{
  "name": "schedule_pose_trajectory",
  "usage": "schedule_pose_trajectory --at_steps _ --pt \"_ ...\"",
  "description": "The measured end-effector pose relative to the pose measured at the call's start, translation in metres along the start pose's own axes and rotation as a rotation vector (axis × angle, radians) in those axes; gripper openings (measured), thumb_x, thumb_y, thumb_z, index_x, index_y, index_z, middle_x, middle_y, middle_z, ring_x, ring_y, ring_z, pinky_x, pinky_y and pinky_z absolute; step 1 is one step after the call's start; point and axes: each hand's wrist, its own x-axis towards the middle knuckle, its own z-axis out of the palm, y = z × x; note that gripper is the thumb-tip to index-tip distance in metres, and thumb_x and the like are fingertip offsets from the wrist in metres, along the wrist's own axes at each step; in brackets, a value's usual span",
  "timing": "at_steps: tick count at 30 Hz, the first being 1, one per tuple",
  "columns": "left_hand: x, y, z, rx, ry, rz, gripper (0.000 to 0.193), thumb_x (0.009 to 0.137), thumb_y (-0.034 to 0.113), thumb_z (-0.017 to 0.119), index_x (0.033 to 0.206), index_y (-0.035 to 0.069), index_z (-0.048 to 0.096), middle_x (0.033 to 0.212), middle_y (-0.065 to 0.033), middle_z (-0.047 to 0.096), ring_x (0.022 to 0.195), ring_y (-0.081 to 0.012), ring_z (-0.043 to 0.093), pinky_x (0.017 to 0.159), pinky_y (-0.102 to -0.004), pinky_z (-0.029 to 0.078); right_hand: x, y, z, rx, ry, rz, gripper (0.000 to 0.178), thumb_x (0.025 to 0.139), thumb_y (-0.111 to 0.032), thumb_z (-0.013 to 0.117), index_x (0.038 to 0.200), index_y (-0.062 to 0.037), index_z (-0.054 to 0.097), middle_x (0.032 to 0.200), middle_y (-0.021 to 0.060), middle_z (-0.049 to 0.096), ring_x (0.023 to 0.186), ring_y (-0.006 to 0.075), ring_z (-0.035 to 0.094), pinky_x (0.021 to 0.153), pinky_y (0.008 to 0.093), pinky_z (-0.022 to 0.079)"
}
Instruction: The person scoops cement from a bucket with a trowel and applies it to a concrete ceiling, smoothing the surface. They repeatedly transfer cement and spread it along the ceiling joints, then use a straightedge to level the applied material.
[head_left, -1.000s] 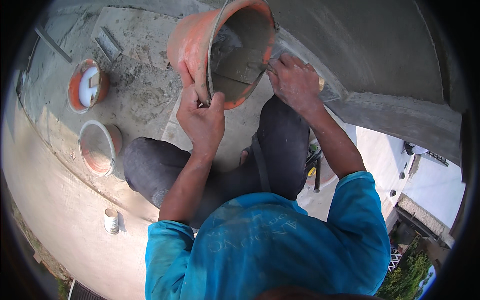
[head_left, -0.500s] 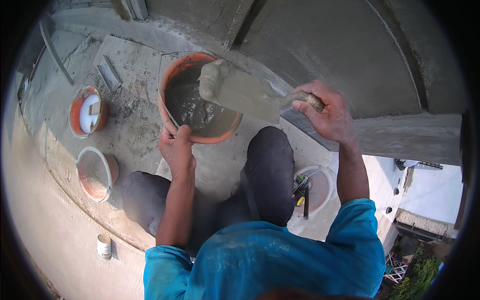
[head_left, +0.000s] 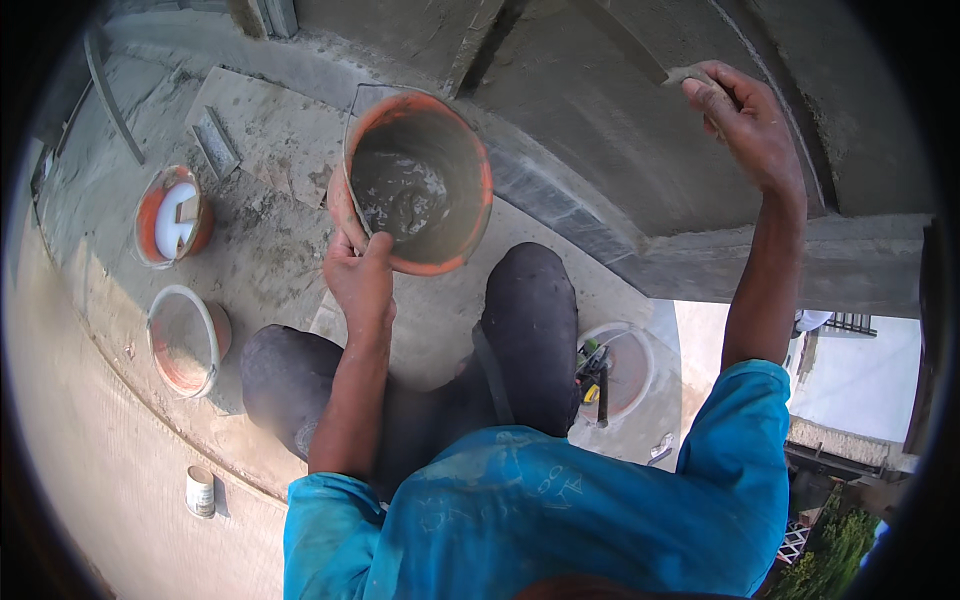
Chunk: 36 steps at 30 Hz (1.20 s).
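My left hand (head_left: pixel 358 275) grips the near rim of an orange bucket (head_left: pixel 470 160) that holds wet grey mortar (head_left: pixel 400 195), tilted toward me above my knees. My right hand (head_left: pixel 745 120) is raised to the grey plastered wall (head_left: pixel 600 130) at upper right and holds a trowel (head_left: pixel 690 75) by its handle, its blade pressed flat against the wall. I squat on a concrete ledge (head_left: pixel 260 250) in dark trousers and a blue shirt.
An orange bucket with a white object inside (head_left: pixel 172 218) and a shallow orange-and-white pan (head_left: pixel 185 340) stand on the ledge at left. A metal float (head_left: pixel 215 140) lies farther back. A basin with tools (head_left: pixel 610 370) sits by my right knee. A small can (head_left: pixel 200 490) stands below the ledge's edge.
My right hand lifted the trowel out of the bucket and up to the wall at upper right. The bucket, tipped up high earlier, has come down and turned its mouth toward me.
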Motion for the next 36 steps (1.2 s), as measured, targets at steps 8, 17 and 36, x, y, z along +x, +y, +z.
schedule_pose_trajectory --at_steps 8,17,36 --pt "-0.022 0.005 0.025 0.349 -0.092 0.218 0.006 0.075 -0.006 0.061 0.08 -0.005 0.058 0.14 -0.0261 0.055 0.087 -0.0053 0.058 0.077 -0.0219 0.045 -0.086 -0.036 0.14 -0.472 -0.355 -0.139 0.027 0.091 -0.036 0.066 0.105 -0.013 0.072 0.098 0.0067 0.068 0.089 0.0253 0.069 0.074 0.0409 0.056" --pt "-0.026 0.016 0.021 0.36 -0.088 0.296 0.008 0.077 -0.006 0.061 0.077 -0.003 0.054 0.137 -0.0282 0.053 0.079 -0.0024 0.053 0.068 -0.0202 0.041 -0.108 -0.019 0.202 -0.326 0.006 -0.235 0.02 0.087 -0.029 0.068 0.101 -0.015 0.07 0.096 0.0012 0.064 0.092 0.019 0.067 0.074 0.039 0.055" --pt "0.004 0.013 -0.007 0.005 -0.03 -0.033 0.034 0.081 -0.007 0.055 0.114 -0.005 0.062 0.105 -0.0073 0.067 0.087 -0.0115 0.062 0.077 -0.0248 0.049 0.027 0.023 -0.003 0.488 -0.446 0.102 0.036 0.093 -0.045 0.069 0.1 -0.0105 0.069 0.075 -0.0039 0.057 0.064 0.0044 0.052 0.055 0.0225 0.042"
